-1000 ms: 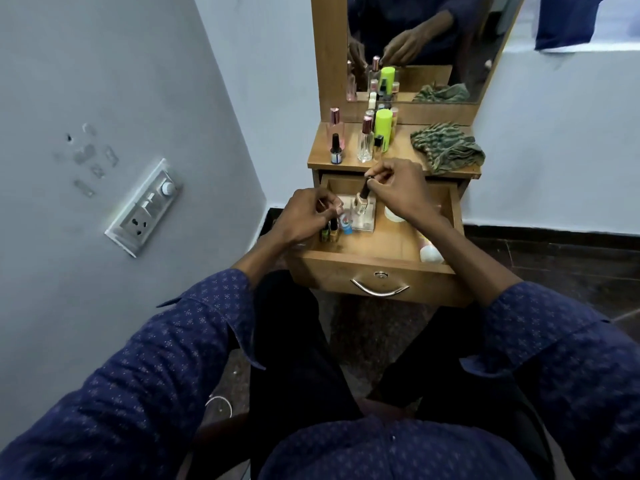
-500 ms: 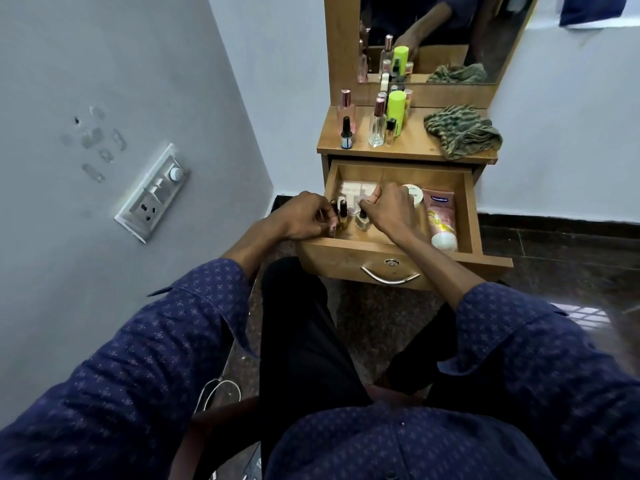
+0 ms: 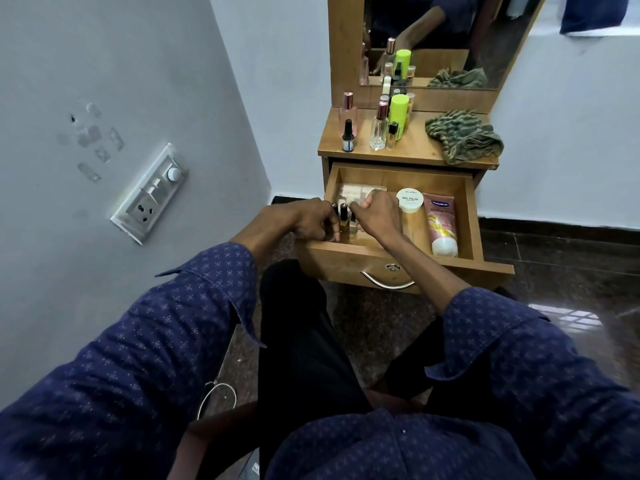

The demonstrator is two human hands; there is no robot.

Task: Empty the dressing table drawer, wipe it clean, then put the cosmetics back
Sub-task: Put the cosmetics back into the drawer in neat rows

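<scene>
The drawer (image 3: 398, 252) is hanging open beneath the table top (image 3: 408, 150), and both hands are working at its front left corner among small nail-polish bottles (image 3: 343, 216) standing upright. The left hand (image 3: 301, 220) is curling its fingers against the leftmost bottles; whether it is actually gripping one I cannot tell. The right hand (image 3: 377, 214) is clenching over a low bottle just beside them, and its grip is hidden too.

A second ago the right hand was lifting a dark-capped bottle above the drawer; now it is sitting down in the corner with the others, so the cosmetics seem to be going back in, with several bottles (image 3: 379, 128) waiting on the table top.

Behind the hands a clear case (image 3: 353, 192) is lying flat. To the right a white jar (image 3: 409, 199) is reading "NAIL POLISH", and a pink tube (image 3: 441, 223) is showing "Vaseline" and "10X". A green cloth (image 3: 462, 140) is lying crumpled on the table top.
</scene>
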